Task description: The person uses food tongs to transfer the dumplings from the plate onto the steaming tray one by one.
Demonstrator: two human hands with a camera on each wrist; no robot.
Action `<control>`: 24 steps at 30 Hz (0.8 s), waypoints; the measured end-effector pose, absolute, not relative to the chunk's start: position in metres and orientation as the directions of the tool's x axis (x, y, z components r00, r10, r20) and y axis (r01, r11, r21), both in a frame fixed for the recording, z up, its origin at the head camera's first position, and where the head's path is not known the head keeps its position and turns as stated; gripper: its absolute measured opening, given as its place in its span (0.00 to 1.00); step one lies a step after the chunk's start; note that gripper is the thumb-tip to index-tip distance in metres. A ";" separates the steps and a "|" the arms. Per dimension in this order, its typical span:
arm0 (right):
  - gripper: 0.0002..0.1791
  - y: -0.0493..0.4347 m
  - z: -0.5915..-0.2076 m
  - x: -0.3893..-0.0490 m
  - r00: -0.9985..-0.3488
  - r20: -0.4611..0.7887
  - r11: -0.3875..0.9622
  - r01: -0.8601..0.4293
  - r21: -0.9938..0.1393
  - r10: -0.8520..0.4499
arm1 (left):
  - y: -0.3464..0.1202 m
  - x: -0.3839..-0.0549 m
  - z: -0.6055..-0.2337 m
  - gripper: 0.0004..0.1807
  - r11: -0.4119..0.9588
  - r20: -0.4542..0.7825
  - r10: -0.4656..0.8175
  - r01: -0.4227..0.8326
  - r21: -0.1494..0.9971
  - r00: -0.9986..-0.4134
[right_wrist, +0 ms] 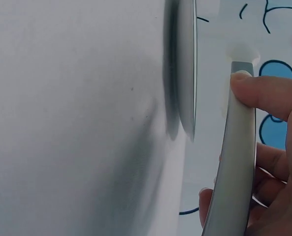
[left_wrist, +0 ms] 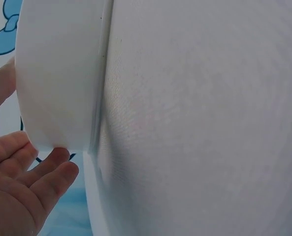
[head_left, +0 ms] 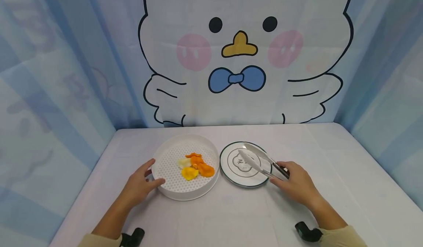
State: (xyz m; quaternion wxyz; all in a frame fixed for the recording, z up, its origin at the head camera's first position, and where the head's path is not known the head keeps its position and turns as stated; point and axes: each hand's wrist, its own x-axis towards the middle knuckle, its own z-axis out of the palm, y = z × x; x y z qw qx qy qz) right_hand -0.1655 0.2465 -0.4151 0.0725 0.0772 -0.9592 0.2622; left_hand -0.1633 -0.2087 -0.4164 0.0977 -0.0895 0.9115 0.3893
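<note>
A round white tray (head_left: pixel 172 166) with a dotted base sits left of centre in the head view. Orange pieces (head_left: pixel 206 170), a yellow piece (head_left: pixel 190 173) and a pale one (head_left: pixel 183 163), all soft-edged, lie toward its right side. My left hand (head_left: pixel 140 182) holds the tray's left edge, thumb at the near rim and fingers against the side wall (left_wrist: pixel 62 78). Metal tongs (head_left: pixel 256 162) are gripped in my right hand (head_left: pixel 299 184), thumb pressed along one arm (right_wrist: pixel 239 142). Their tips stand apart over a white plate (head_left: pixel 231 169) with a dark green rim, and hold nothing.
The plate stands close beside the tray's right side. A white cloth covers the table (head_left: pixel 211 221). Behind it hangs a curtain (head_left: pixel 238 107) with a cartoon figure, and blue curtains (head_left: pixel 49 111) flank both sides.
</note>
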 end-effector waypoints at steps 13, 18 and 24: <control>0.35 0.264 -0.422 -0.160 -0.991 0.105 0.878 -0.117 -0.464 -0.076 | -0.208 -0.162 -0.415 0.49 0.683 -0.239 -0.093 -0.237 0.691 -0.967; 0.36 0.266 -0.424 -0.159 -0.995 0.066 0.883 -0.098 -0.460 -0.076 | -0.208 -0.162 -0.414 0.49 0.682 -0.238 -0.086 -0.231 0.694 -0.967; 0.39 0.268 -0.424 -0.159 -0.995 0.060 0.896 -0.102 -0.433 -0.084 | -0.208 -0.162 -0.414 0.49 0.683 -0.239 -0.084 -0.231 0.693 -0.967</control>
